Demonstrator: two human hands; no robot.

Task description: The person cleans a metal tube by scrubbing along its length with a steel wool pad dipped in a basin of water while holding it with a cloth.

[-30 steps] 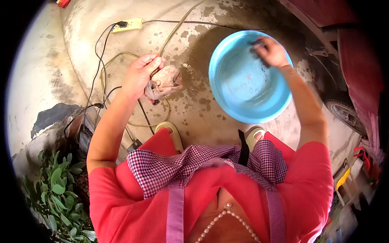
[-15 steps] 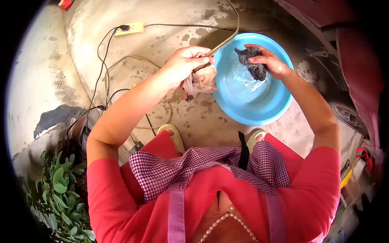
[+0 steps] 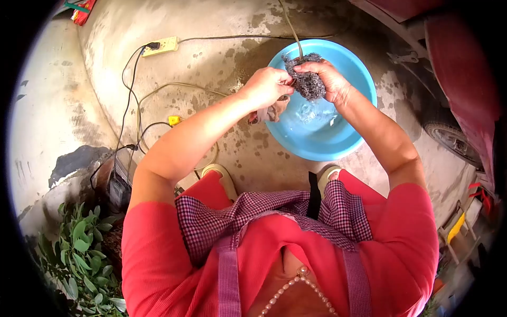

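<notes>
In my right hand (image 3: 332, 82) is a dark, shiny mesh scouring pad (image 3: 310, 87), bunched around a thin beige cable (image 3: 291, 24). My left hand (image 3: 268, 87) is closed beside it, gripping the cable, and its fingertips come close to the pad. Below the left hand hangs a crumpled brownish cloth (image 3: 277, 110); how it is held is hidden. Both hands are above the left part of a light blue basin (image 3: 338, 152) with water in it. The cable rises from the pad toward the top of the view.
A yellow power strip (image 3: 161, 46) with a black plug lies on the stained concrete floor. Loose cords and a yellow connector (image 3: 174, 120) are at the left. A leafy plant (image 3: 82, 253) stands lower left. A red vehicle (image 3: 465, 79) with a wheel (image 3: 451, 138) is at the right.
My right hand has moved left with the scouring pad, from over the basin's middle onto the cable. The left hand has shifted slightly right and down, and the hands are now close together.
</notes>
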